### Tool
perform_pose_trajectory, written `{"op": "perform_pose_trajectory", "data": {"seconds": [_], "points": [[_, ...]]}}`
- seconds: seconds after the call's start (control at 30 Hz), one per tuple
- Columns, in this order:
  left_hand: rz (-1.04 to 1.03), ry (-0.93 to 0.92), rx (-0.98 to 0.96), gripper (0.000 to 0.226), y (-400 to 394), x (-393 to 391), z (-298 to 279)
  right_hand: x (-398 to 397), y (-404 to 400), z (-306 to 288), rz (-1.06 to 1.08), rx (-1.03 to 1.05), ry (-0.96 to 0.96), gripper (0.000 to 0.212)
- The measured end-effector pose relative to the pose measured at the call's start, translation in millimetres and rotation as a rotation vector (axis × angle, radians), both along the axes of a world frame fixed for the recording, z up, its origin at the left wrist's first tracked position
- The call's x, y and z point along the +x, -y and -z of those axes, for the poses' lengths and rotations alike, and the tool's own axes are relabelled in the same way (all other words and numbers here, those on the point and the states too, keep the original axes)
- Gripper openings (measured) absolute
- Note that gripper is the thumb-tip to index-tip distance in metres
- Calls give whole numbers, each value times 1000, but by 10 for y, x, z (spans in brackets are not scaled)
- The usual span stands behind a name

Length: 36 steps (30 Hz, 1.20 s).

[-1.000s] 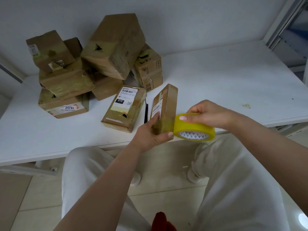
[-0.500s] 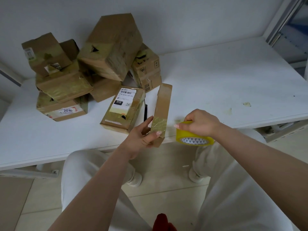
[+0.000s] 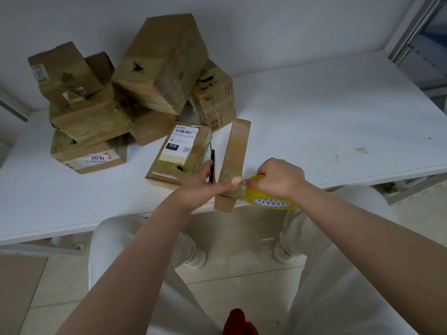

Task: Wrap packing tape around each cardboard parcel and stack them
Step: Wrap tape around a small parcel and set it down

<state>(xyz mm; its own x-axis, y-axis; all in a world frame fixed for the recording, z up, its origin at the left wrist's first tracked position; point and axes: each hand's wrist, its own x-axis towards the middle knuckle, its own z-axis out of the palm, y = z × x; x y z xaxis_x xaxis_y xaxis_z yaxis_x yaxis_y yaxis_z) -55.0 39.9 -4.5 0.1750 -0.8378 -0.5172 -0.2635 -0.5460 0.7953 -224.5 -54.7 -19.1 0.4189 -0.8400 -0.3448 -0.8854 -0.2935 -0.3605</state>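
While the left hand (image 3: 202, 187) steadies a narrow cardboard box (image 3: 234, 163) standing on its long edge at the front of the white table (image 3: 326, 122), the right hand (image 3: 278, 178) grips a yellow roll of tape (image 3: 271, 199) just to the box's right. The left thumb lies flat across the box's near face, pressing on a shiny band of tape there, and the other fingers reach round the far side. The right hand's fingers are curled over the top of the roll, and its fingertips almost meet the left thumb; a short stretch of clear tape seems to run from the roll to the box, though it is hard to make out. The near end of the box overhangs the table's front edge.

Just left of the box lies a thin black object (image 3: 212, 165), perhaps a pen, partly hidden by the left hand. Beside that rests a flat parcel (image 3: 180, 153) with a white shipping label marked 010. Further back and to the left sits an untidy pile of parcels (image 3: 135, 93) against the wall, most showing yellowish tape; the lowest one on the left carries a label reading 2010 (image 3: 97, 158). Below the table edge, the person's legs in pale trousers (image 3: 135, 247) show over a tiled floor.
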Motion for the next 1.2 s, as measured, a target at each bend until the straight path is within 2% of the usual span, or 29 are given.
{"op": "perform_pose_trajectory", "data": {"seconds": [0.07, 0.13, 0.2, 0.27, 0.33, 0.43, 0.5, 0.6, 0.73, 0.83, 0.93, 0.97, 1.03, 1.2], "points": [[-57, 108, -105, 71, 140, -125, -79, 32, -17, -19, 1, -3, 0, 49], [-54, 233, -127, 81, 286, -288, -73, 60, -33, -36, -2, 11, 7, 46], [-14, 400, -18, 82, 378, -450, -11, 88, -28, -30, -27, 38, 38, 38], [-8, 615, 77, 77, 409, -490, 31, 104, -1, -13, -52, 135, 151, 33], [-41, 704, 96, 76, 399, -417, 45, 98, 20, -30, -71, 279, 286, 30], [-104, 691, 112, 77, 383, -256, 73, 58, 14, -104, -73, 473, 426, 18], [-159, 701, 119, 70, 378, -183, 79, 29, 5, -152, -67, 531, 479, 14], [-201, 688, 95, 56, 353, -109, 92, -26, 20, -232, -60, 504, 553, 19], [-233, 469, -58, 52, 329, -150, 82, -193, 63, -323, -23, 473, 628, 22], [-267, 386, -117, 55, 356, -186, 5, -275, 122, -317, 17, 344, 604, 35], [-347, 291, -153, 55, 358, -112, -107, -391, 166, -279, -28, 43, 363, 63], [-360, 274, -163, 54, 342, -82, -141, -448, 181, -264, -8, -5, 352, 68], [-364, 250, -193, 50, 295, -47, -176, -549, 194, -251, 46, -35, 413, 70], [-382, 143, -235, 45, 259, -117, -233, -590, 143, -230, 44, -173, 328, 58]]}}
